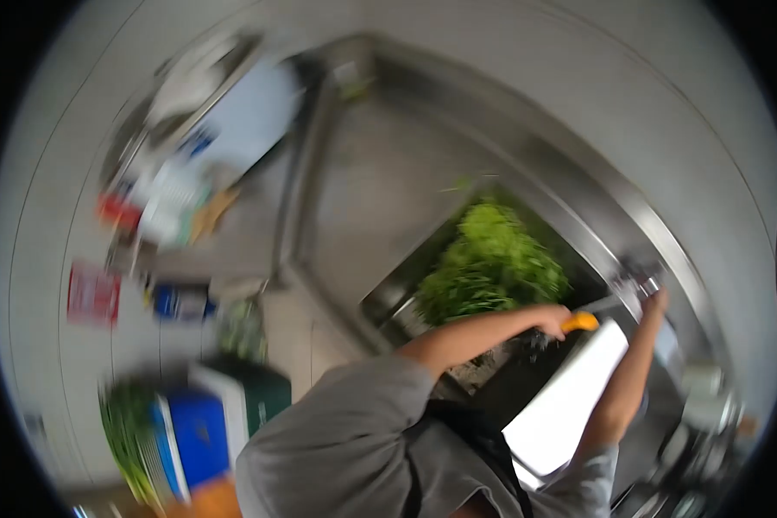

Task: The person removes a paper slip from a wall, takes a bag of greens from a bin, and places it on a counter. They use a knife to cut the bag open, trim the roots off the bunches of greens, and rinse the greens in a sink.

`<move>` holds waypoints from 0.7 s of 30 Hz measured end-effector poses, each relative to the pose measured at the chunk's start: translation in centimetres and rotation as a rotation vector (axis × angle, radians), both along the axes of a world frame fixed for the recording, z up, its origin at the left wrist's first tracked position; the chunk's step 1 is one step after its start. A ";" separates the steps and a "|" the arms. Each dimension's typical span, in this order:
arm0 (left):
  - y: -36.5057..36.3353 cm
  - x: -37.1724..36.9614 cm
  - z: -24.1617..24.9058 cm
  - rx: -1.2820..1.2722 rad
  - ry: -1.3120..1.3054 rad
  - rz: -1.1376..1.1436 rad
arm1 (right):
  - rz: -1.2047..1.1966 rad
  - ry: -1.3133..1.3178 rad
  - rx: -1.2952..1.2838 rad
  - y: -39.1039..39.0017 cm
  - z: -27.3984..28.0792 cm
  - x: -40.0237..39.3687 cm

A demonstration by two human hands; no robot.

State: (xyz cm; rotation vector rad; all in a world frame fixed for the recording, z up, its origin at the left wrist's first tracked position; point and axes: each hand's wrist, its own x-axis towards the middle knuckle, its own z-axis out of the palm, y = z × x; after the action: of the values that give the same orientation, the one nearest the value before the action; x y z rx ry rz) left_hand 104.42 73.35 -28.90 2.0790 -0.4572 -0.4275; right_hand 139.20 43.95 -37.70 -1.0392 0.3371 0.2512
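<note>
My left hand (554, 320) reaches over the sink with its fingers closed at a curved orange handle (580, 322); blur hides what kind of tool it belongs to. Just below that hand, splashes show over the dark basin. My right hand (656, 300) is at the metal faucet (637, 281) on the back edge, fingers curled about its lever. Leafy greens (492, 263) fill the steel sink basin (388, 289) beyond my left forearm. Beside my right forearm, a white board (570, 401) lies slanted across the sink.
A steel counter (363, 190) extends left of the sink, with raised edges. Bags and a pale blue tub (255, 112) stand on another surface at upper left. Crates, one blue (197, 440), and long green stalks (125, 440) are at lower left. Bowls (708, 406) sit at right.
</note>
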 end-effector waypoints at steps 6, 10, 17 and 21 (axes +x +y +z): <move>1.1 -3.8 1.0 0.086 0.013 0.307 | 0.047 -0.108 -0.442 6.9 14.3 -18.4; 2.4 -7.0 3.3 0.210 -0.055 0.342 | 0.656 -0.354 -0.590 12.5 16.7 -35.4; 0.8 -14.0 6.7 0.229 -0.234 0.617 | 0.485 -0.468 -0.511 18.8 18.9 -46.4; 0.0 -16.2 4.7 0.301 -0.576 0.620 | 0.437 -0.756 -0.575 16.5 23.3 -50.2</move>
State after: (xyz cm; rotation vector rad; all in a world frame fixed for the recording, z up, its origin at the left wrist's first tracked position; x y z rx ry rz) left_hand 88.24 73.39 -24.18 2.4857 -0.0485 0.5094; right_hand 88.96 60.43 -14.44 -1.6842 -0.5435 0.1332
